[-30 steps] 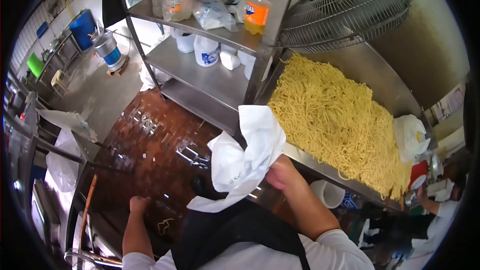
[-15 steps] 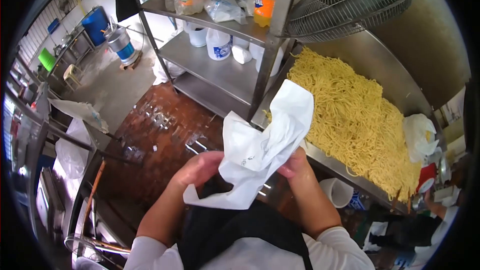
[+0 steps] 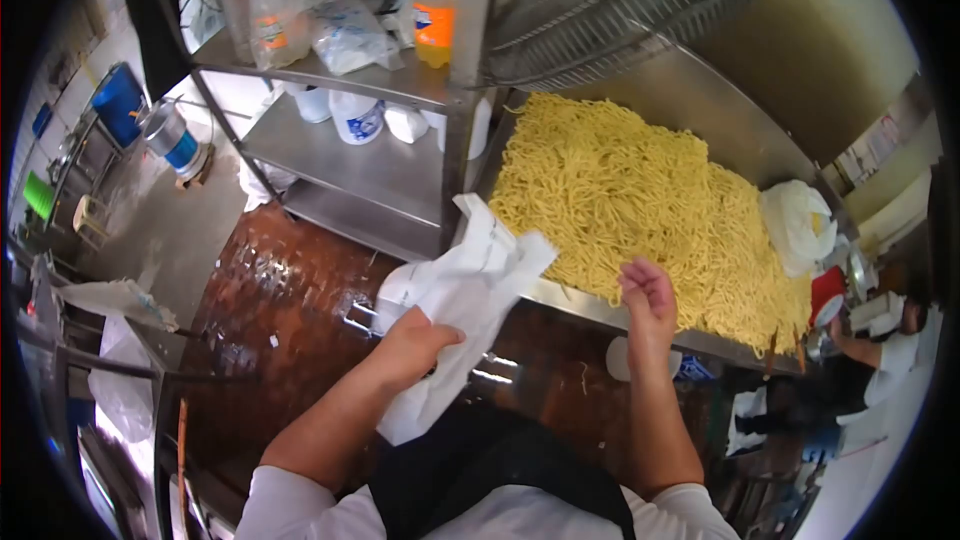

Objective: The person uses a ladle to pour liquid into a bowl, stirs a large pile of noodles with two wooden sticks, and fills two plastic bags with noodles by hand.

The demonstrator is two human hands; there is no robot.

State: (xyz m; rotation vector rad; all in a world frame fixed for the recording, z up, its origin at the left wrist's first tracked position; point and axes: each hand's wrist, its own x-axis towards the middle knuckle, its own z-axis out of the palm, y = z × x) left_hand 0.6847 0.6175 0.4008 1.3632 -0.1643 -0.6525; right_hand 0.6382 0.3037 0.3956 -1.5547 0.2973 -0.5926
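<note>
A white plastic bag hangs in front of me, crumpled at its top and held by my left hand, whose thumb presses over it. My right hand is away from the bag, raised over the front edge of the metal tray. Its fingers are curled loosely and apart, with nothing between them. Behind and beside that hand, a large heap of yellow noodles fills the tray.
A metal shelf with bottles and bags stands ahead, left of the tray. A large fan hangs above the noodles. Another knotted bag sits at the tray's right end. A co-worker is at far right. The brick floor looks wet.
My right hand has let go of the white bag and moved right, to the noodle tray. My left hand keeps the bag. The view has swung to the right.
</note>
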